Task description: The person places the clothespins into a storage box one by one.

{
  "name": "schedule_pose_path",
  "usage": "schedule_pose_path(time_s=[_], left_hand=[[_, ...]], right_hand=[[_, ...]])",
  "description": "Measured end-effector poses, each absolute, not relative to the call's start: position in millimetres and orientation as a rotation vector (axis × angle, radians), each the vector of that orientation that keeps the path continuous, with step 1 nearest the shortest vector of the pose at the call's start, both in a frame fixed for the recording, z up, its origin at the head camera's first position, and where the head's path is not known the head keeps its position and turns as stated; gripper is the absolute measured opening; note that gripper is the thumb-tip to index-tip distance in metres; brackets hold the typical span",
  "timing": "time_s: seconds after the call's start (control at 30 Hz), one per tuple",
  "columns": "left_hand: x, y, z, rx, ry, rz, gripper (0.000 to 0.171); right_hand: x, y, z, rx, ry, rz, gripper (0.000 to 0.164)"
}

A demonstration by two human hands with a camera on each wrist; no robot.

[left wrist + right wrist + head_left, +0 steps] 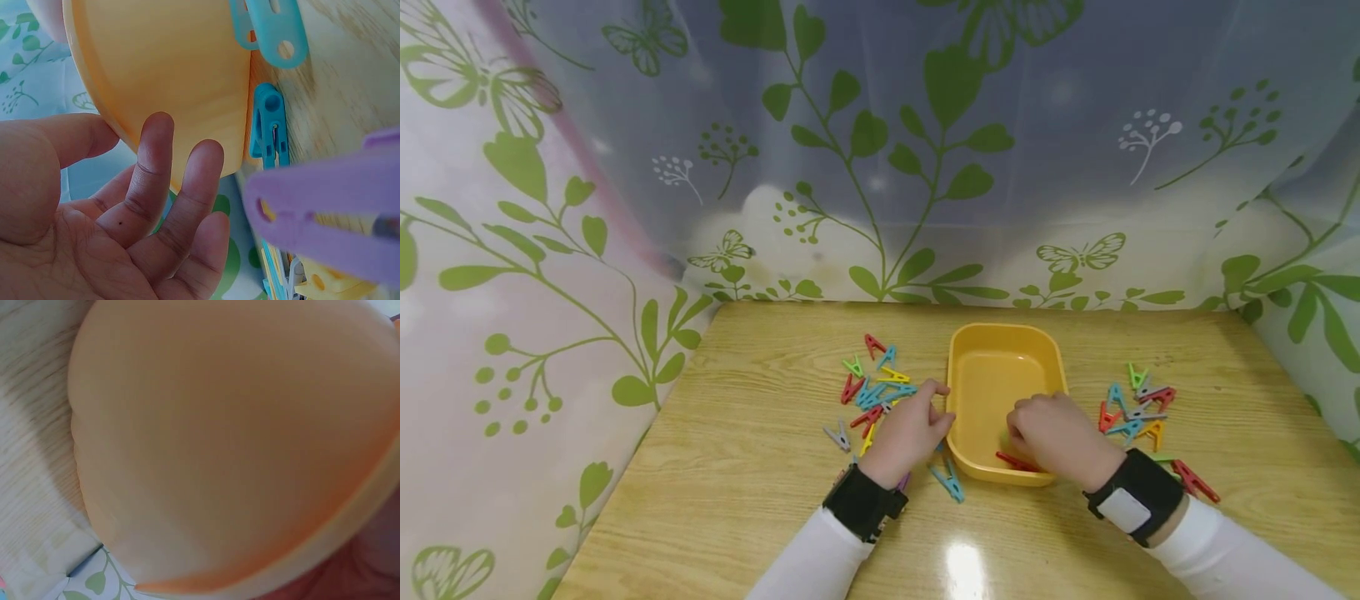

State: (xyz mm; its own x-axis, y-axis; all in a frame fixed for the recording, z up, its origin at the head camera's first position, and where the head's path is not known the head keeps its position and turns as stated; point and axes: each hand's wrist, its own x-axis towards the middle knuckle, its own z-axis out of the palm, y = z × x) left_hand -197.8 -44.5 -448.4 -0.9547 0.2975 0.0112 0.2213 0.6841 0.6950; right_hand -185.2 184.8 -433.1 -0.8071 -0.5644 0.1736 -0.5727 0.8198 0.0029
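A printed curtain (880, 167) with green leaves and butterflies hangs along the far, left and right sides. The wooden desk (700, 500) lies before it, with glare at its near middle. On it, a little right of centre, stands the yellow tray (1006, 342), with a clip heap on either side. White sleeves (816, 554) come in from the near side.

The left hand (906, 433) is released, its fingers loose and slightly bent beside the tray's left wall. The right hand (1060, 435) is at the tray's near right part, fingers curled down; their tips are hidden, so I cannot tell whether it grasps anything. Both wrists wear a black band (865, 502).

The left clips (870, 393) lie heaped in red, blue, green, yellow and grey, some behind the left hand. The right clips (1126, 430) are red, blue, green, grey and orange. A purple clip (325, 212) is close to the left wrist camera, a blue clip (950, 483) lies just left of the tray's near corner, and a red clip (1015, 461) shows inside the tray, just below the right hand
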Motion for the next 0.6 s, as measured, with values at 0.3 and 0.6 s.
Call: schedule_pose_path(time_s=[0.3,0.6], left_hand=[[-197.9,-45.2,-449.6,0.445,2.797,1.111,0.036],[-197.2,-45.6,-448.9,0.453,2.801,1.115,0.036]], right_hand=[[-184.9,186.1,-436.2,0.905,-2.939,0.1,0.037],[-185.1,186.8,-433.9,0.886,-3.001,0.129,0.031]])
